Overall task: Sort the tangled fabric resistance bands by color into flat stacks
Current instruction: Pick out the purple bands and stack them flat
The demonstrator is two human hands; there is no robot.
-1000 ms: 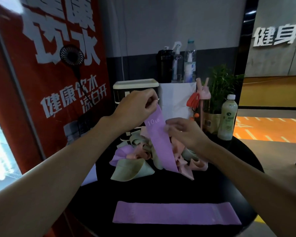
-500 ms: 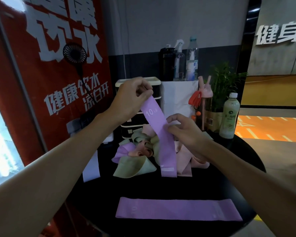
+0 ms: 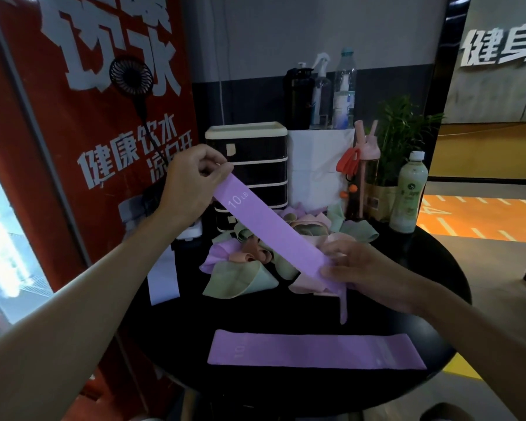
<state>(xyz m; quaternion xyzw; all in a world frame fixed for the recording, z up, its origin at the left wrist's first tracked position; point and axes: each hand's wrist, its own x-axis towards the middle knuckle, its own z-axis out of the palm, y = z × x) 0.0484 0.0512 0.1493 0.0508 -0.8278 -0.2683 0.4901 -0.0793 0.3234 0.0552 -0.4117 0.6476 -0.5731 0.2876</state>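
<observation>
Left hand (image 3: 192, 183): pinches the purple band's (image 3: 274, 229) upper end, raised.
Right hand (image 3: 365, 268): grips its lower end; the band slants straight between the hands.
Pile (image 3: 240, 278): tangled green, pink and purple bands, beneath.
Flat band (image 3: 316, 349): purple, on the tabletop's (image 3: 431, 262) near edge.

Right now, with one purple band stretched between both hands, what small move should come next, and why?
Probably lower the held purple band onto the flat purple band near the table edge. The left hand pinches its upper end, the right hand grips its lower end, so it stretches straight above the tangled pile, and purple is the only stack begun.
</observation>
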